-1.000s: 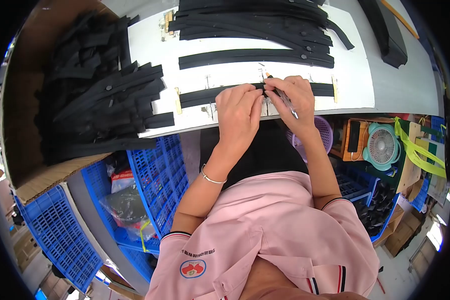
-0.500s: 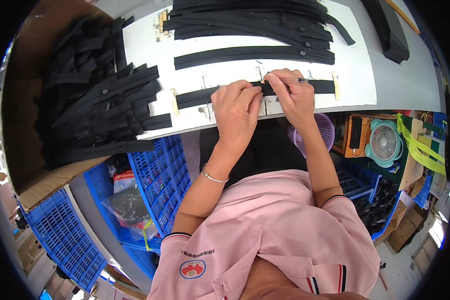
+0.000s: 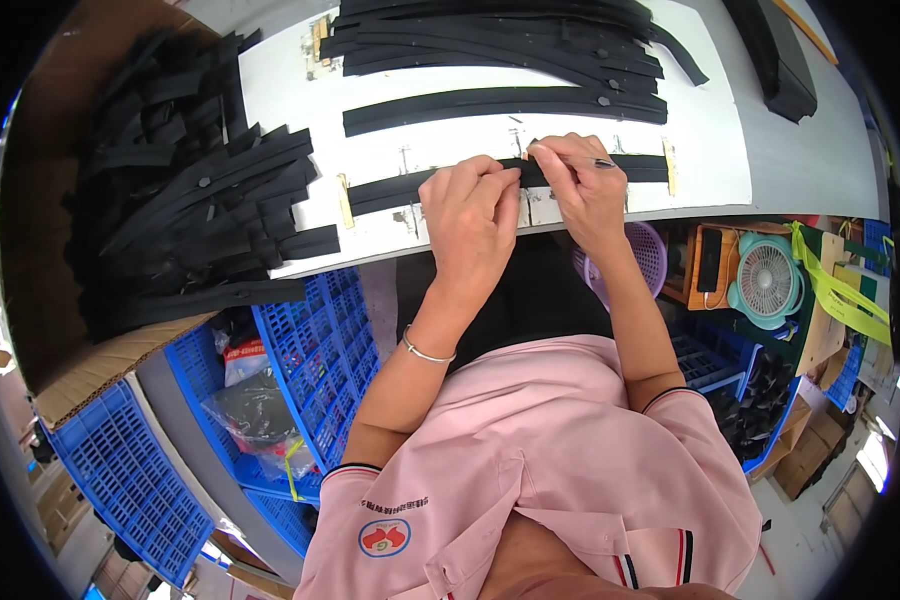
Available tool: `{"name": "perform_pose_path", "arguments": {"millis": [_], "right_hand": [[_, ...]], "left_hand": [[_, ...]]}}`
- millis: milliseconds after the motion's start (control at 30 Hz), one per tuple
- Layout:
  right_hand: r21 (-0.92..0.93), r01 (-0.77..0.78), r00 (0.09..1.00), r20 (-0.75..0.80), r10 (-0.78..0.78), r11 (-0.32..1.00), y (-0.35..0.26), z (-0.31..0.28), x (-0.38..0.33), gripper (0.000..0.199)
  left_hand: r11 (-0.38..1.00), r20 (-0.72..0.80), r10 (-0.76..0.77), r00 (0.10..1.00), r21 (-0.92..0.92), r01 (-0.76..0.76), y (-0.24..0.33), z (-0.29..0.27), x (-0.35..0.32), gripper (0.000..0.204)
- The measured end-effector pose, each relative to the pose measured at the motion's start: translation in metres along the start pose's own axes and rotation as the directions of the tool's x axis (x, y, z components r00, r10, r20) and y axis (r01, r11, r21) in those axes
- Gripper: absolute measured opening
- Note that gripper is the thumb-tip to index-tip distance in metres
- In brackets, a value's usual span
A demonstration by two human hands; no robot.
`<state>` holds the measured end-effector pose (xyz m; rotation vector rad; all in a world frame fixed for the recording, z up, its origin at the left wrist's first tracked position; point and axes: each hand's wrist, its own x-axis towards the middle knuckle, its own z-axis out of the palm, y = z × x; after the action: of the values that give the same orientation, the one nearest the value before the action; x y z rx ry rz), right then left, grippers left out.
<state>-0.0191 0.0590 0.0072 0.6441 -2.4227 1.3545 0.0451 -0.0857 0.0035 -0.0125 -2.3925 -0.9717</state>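
In the head view, the left hand (image 3: 467,215) was mostly closed, fingers curled and drawn in toward the thumb, its tips touching the middle of a black strip (image 3: 390,190); whether it pinched the strip or only pressed it could not be told. The right hand (image 3: 588,190) was closed around a slim pen (image 3: 600,163), its fingertips brought down at the strip just beside the left ones. That strip lay along the near side of the white board (image 3: 705,140), between two tan end pieces on the board. Farther up the board lay another strip (image 3: 505,103) and, beyond it, a pile of strips (image 3: 490,42). Left of the board, a dark heap (image 3: 185,190) partly overlapped it. On the near side of the board, the pink shirt (image 3: 570,420) bore an oval blue-edged emblem (image 3: 384,538) with a red motif and, above it, a line of dark lettering (image 3: 394,504).
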Motion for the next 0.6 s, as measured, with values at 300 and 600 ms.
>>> {"name": "perform_pose_path", "arguments": {"millis": [300,600], "right_hand": [[0.137,0.103,0.993,0.045,-0.11,0.985,0.005,-0.004,-0.002,0.007],[0.112,0.149,0.985,0.069,-0.158,0.982,0.003,-0.012,0.001,0.012]], "left_hand": [[1.0,-0.004,-0.008,1.0,0.001,0.008,-0.001,0.001,-0.001,0.014],[1.0,0.024,-0.003,1.0,0.015,0.003,0.002,0.0,0.002,0.012]]}}
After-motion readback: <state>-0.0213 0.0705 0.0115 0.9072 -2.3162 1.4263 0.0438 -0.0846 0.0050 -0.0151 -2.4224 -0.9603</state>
